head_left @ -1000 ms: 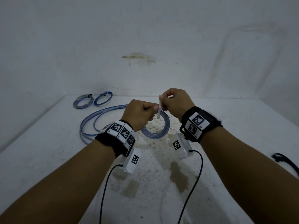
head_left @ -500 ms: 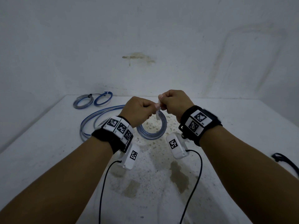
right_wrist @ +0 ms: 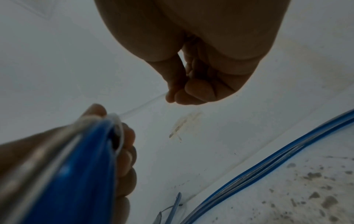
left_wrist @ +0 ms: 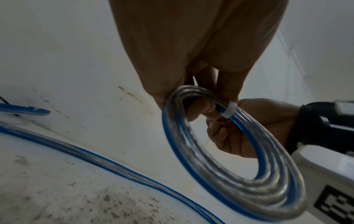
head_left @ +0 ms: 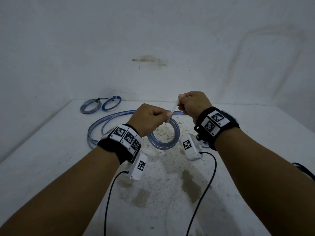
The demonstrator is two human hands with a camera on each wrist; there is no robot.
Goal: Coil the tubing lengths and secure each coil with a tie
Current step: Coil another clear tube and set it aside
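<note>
Stained white table (head_left: 51, 150) with loose blue tubing (head_left: 109, 119) and two tied coils (head_left: 100, 105).

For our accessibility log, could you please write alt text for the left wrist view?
The left hand grips a coil of clear, blue-striped tubing with a white tie looped around it. The right hand is behind the coil; loose tubing lies on the white table.
</note>
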